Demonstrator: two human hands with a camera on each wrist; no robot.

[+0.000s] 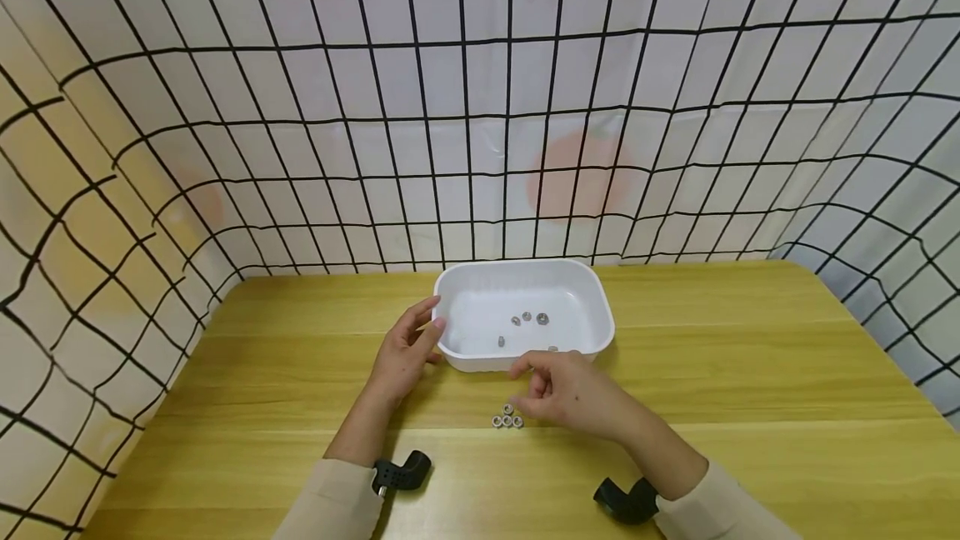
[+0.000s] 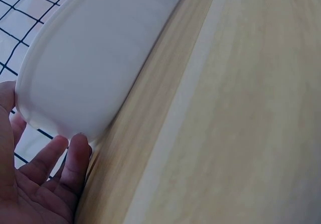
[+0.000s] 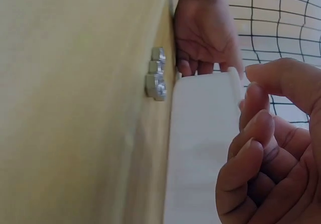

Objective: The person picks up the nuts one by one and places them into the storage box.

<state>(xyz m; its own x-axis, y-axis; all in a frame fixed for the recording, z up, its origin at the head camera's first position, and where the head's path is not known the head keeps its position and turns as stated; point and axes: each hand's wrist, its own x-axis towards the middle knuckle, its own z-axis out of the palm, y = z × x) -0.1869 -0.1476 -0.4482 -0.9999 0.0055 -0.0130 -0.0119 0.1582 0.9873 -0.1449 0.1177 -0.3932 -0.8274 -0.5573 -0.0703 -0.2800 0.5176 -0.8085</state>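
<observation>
A white plastic tray (image 1: 525, 363) stands on the table with several metal nuts (image 1: 542, 318) lying apart inside it. My left hand (image 1: 403, 361) rests against the tray's left end, its fingertips right at the rim and outer wall, as the left wrist view also shows. In front of the tray, a small group of hex nuts (image 1: 507, 421) sits close together on the wood, three in a row and one behind. Just right of this group hovers my right hand (image 1: 573, 394), fingers loosely bent, with nothing visible between them in the right wrist view.
The wooden table (image 1: 750, 357) extends to both sides of the tray. Behind it and along the sides stands a black wire grid (image 1: 465, 115) before pale cloth. Each wrist carries a black camera mount (image 1: 405, 471).
</observation>
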